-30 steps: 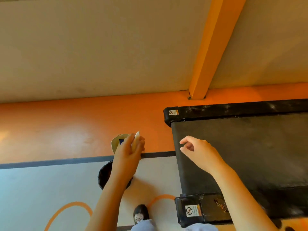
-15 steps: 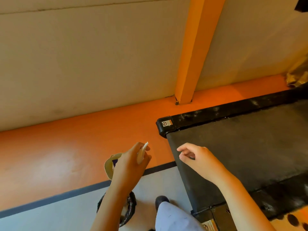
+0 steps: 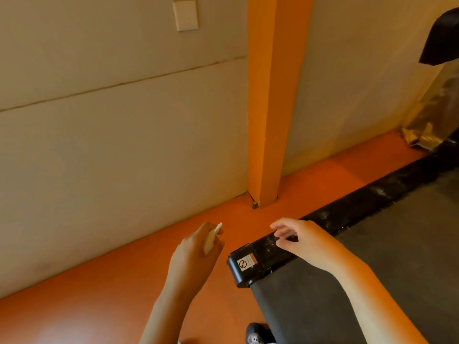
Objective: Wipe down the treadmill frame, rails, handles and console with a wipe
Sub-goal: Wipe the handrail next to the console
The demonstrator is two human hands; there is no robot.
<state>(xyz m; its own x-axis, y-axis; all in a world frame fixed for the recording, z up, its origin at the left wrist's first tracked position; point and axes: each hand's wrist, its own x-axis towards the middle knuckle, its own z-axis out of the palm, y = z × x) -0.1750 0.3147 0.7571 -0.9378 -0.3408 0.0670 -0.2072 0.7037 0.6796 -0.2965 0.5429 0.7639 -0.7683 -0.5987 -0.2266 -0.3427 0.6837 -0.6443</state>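
Running as a long black bar from its end cap (image 3: 244, 268) near the middle of the view out toward 2 o'clock, the treadmill's side rail (image 3: 360, 202) sets the line any stroke must follow. It lies between the orange floor (image 3: 124, 281) on its 10 o'clock side and the grey belt (image 3: 385, 269) on its 4 o'clock side. Pale dust or smears show along its top.

The wipe (image 3: 212, 238) is not on the rail. It sits folded in the left hand (image 3: 193, 259), pinched between thumb and fingers with one pale corner poking up, over bare floor. From that hand the end cap lies at about 3 o'clock, near but apart.

The right hand (image 3: 308, 240) is nearer: it hangs directly over the rail just past the cap, palm down, fingers loosely bent and holding nothing. Whether its fingertips touch the rail I cannot tell. The two hands are apart, with a strip of floor between them.

My judgement is that the wipe must cross toward 3 o'clock, either carried by the left hand or passed to the right, and then travel lengthwise toward 2 o'clock.
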